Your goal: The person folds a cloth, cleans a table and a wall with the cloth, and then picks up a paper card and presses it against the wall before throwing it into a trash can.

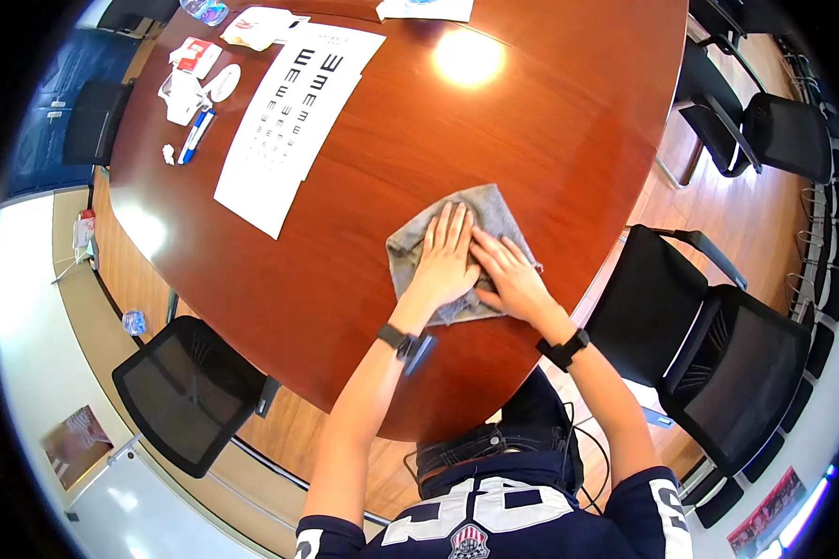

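A grey cloth (499,207) lies spread on the brown wooden table (364,307), close to its near end. Pressed flat on the cloth's left part is my left hand (447,252), fingers stretched forward. My right hand (515,278) rests on the right part, its fingers angled up and left toward the left hand. Neither hand grips the cloth; its edges show around them. Each wrist wears a dark band.
Eye chart sheets (294,112) lie to the left, with blue markers (196,136), a red and white box (196,58) and white items beyond. Black chairs stand at the right (643,293) and at the left (191,391).
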Demonstrator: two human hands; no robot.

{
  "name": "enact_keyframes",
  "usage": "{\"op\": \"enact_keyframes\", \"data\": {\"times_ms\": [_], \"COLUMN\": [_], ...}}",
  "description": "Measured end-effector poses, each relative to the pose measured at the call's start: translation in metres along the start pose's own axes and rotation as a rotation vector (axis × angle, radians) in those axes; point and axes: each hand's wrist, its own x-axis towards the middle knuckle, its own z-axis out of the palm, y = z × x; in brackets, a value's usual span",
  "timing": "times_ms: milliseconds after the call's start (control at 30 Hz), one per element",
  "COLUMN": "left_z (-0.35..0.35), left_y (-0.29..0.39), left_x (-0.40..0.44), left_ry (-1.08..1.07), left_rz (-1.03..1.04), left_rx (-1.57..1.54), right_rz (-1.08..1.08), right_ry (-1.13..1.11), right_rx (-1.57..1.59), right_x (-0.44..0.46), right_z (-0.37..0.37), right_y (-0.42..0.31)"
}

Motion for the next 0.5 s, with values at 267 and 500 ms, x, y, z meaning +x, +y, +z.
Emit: {"op": "enact_keyframes", "data": {"times_ms": [267,500], "left_z": [0.008,0.019], "left_y": [0.002,0.006], "left_x": [0.014,-0.039], "left_ry": [0.041,0.078], "left_rz": [0.011,-0.006], "left_rx": [0.036,-0.045], "right_rz": [0.267,0.296], "right_ry": [0.158,0.139], "right_rx": [-0.150,-0.178], "right_x": [0.007,-0.021], "right_z": [0.021,0.048], "right_y": [-0.016,-0.048]}}
